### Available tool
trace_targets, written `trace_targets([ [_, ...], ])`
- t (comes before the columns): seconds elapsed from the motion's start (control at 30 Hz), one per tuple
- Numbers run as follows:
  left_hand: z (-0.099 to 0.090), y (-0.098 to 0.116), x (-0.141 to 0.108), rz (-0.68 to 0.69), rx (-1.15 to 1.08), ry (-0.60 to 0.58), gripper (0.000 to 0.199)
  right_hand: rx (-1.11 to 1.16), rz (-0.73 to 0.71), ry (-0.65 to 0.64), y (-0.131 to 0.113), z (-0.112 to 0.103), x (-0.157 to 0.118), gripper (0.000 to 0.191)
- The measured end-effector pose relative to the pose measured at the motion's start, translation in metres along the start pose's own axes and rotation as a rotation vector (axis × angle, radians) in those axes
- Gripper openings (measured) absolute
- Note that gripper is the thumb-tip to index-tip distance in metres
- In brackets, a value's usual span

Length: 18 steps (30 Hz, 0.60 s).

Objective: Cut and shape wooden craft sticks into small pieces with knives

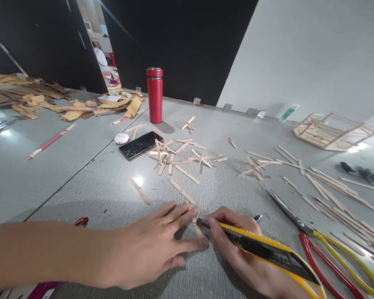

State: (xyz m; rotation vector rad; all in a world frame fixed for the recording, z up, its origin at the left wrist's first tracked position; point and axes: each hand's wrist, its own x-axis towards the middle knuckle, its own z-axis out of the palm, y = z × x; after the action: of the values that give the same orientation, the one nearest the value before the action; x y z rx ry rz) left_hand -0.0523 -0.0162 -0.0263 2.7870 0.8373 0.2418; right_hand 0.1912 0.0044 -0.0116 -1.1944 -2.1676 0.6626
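In the head view my left hand (152,238) lies on the table with its fingers spread, the fingertips pressing on a short wooden craft stick (197,226). My right hand (237,245) is closed around a yellow and black utility knife (268,249). Its dark blade meets the stick close to my left fingertips. Just beyond the fingers lies another craft stick (182,191), and a split one (140,192) rests to its left. A pen tip (258,217) pokes out behind my right hand, the rest hidden.
Red-and-yellow-handled scissors (305,228) and wood strips (333,191) lie at right, below a small stick frame (333,133). Farther back are a pile of sticks (171,155), a phone (141,144), an earbud case (121,138) and a red flask (155,97). Torn cardboard (71,109) covers the back left.
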Motion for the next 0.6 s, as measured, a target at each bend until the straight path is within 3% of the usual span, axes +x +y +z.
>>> trace_targets([
  [0.3,0.003,0.000,0.000,-0.008,0.013,-0.019,0.055,0.003,0.009,-0.004,0.003,0.004,-0.001,0.030],
  [0.6,-0.005,0.004,0.003,0.025,0.055,-0.027,0.060,-0.015,0.039,-0.010,-0.010,0.015,0.002,0.035],
])
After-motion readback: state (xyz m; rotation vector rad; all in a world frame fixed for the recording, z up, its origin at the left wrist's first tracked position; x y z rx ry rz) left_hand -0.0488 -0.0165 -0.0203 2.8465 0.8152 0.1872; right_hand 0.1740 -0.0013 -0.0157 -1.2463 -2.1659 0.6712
